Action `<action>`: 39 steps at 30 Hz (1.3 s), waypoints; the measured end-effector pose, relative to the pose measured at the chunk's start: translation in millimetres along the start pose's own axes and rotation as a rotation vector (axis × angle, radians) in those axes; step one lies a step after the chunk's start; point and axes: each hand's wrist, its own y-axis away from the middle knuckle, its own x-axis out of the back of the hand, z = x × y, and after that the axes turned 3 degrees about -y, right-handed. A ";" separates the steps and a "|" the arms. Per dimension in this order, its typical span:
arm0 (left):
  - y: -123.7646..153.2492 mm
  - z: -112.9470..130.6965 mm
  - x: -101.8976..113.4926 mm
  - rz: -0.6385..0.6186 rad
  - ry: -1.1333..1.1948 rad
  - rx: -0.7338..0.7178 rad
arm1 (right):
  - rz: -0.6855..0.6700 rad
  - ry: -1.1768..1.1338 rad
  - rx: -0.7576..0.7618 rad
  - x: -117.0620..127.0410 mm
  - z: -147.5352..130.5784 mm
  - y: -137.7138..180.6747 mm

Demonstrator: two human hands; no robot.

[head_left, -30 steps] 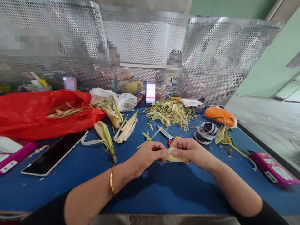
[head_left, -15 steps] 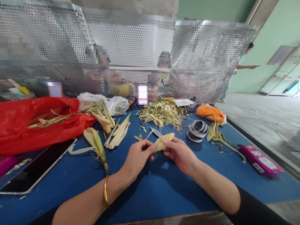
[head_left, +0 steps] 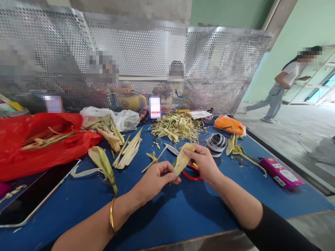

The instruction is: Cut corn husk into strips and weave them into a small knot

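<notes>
A pale yellow corn husk piece (head_left: pixel 183 159) is held between both hands above the blue table. My left hand (head_left: pixel 161 176) pinches its lower end between thumb and fingers. My right hand (head_left: pixel 202 162) grips the upper end, thumb on top. Beneath the husk lie scissors (head_left: pixel 192 176) with red handles, partly hidden by my right hand, their blades (head_left: pixel 171 149) pointing away to the left. Just beyond my left hand sits a small tied husk strip figure (head_left: pixel 153 159). To the left are a greenish husk (head_left: pixel 102 164) and several flat husk leaves (head_left: pixel 131 150).
Husk scraps (head_left: pixel 178 127) are heaped at the back, beside an upright phone (head_left: pixel 155 106). A ribbon roll (head_left: pixel 216 144), an orange packet (head_left: pixel 230 125) and a purple pack (head_left: pixel 281 173) lie right. A red bag (head_left: pixel 52 150) and a tablet (head_left: pixel 39 191) are left. A person (head_left: pixel 285 82) walks beyond.
The husk piece has turned more upright, and my right hand has shifted slightly up and right, uncovering the scissors' red handles. The view has moved a little; the person at right is more fully visible.
</notes>
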 end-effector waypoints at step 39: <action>-4.4 -1.2 -1.5 0.409 0.220 -0.014 | -0.196 0.074 -0.234 -17.5 7.3 17.3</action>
